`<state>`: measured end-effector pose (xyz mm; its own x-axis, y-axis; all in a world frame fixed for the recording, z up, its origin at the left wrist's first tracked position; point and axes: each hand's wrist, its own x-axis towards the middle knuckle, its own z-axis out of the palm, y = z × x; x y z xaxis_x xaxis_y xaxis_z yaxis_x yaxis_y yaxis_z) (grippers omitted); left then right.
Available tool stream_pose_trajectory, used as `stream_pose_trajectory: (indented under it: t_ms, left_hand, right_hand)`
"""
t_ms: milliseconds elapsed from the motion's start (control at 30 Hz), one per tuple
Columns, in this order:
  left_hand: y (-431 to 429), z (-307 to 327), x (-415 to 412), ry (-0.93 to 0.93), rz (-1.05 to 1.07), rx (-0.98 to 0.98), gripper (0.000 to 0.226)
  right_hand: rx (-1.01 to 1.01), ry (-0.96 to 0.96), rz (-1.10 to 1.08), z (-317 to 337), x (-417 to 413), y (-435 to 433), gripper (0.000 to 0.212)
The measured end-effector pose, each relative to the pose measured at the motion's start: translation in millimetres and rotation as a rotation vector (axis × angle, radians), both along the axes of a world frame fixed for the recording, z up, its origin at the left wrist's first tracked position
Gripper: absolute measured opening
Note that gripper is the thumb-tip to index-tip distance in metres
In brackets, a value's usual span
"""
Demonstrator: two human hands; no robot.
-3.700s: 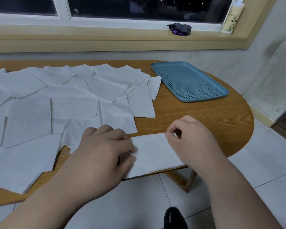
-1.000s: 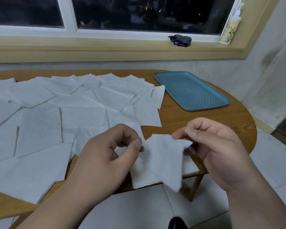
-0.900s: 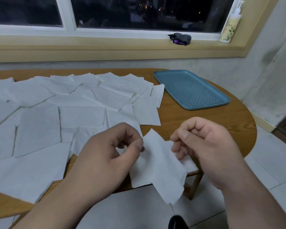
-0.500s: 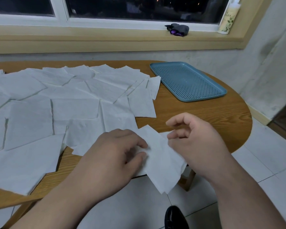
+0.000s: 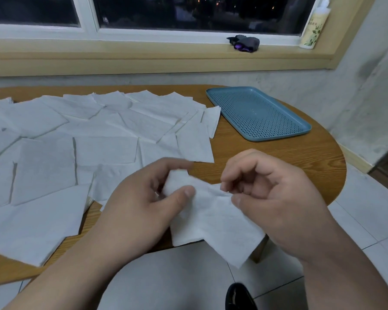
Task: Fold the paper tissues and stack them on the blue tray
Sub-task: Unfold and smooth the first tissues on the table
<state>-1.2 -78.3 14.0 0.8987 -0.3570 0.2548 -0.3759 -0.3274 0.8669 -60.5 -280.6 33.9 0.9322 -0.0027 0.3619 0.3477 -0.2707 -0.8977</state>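
A: Right, where am I in this?

B: Mid-fold, I'd say. Your left hand (image 5: 143, 198) pinches one end of a tissue (image 5: 213, 220) between thumb and fingers, and your right hand (image 5: 276, 198) nips the other end, with the rest of the fingers curled in. The sheet hangs off the near edge of the table (image 5: 278, 157), one corner drooping below it.

A: So I'm holding it up, not pressing it flat. What does the next move want?

B: By my reckoning, bring the two ends together so the edges line up, then lay it down and press the crease. It's thin paper; pull too hard and I'd expect it to tear.

A: And the blue tray (image 5: 255, 113)?

B: Far right of the table, well apart from your hands, and nothing lies in it that I can see. Just its perforated floor.

A: The rest of the tissues?

B: The loose tissues (image 5: 99, 139) are spread overlapping across the left and middle, the nearest just beside the tray.
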Motion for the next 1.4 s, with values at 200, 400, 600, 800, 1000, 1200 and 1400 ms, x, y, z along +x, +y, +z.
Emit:
stream_pose_trajectory:
  t_ms: [200,400,600,800,1000,1200,1400]
  left_hand:
    - [3.6,4.3,1.1,0.12,-0.003,-0.203,0.009]
    - [6.7,-0.5,3.4,0.21,0.025,-0.201,0.013]
    - [9.5,-1.3,2.5,0.139,0.036,-0.01,0.029]
    - [8.7,1.2,1.7,0.112,-0.009,0.157,0.028]
    - [9.3,-9.3,9.1,0.007,0.042,0.29,0.024]
    - [7.3,-23.8,14.4,-0.209,0.051,0.471,0.035]
    - [9.3,-24.4,11.5,-0.36,0.072,0.47,0.03]
  right_hand:
    - [-0.063,0.239,-0.078,-1.4,-0.3,-2.8,0.043]
    - [0.006,0.311,-0.182,2.4,-0.4,-5.6,0.037]
    - [0.012,0.322,-0.305,-2.0,-1.3,-14.5,0.031]
    - [-0.124,0.272,-0.494,-15.6,9.1,-18.5,0.028]
    - [-0.319,0.304,-0.524,-22.8,10.8,-12.5,0.034]
    - [-0.599,0.264,-0.511,-26.6,11.2,-10.2,0.032]
    - [-0.78,0.171,-0.532,-30.1,10.2,-13.7,0.01]
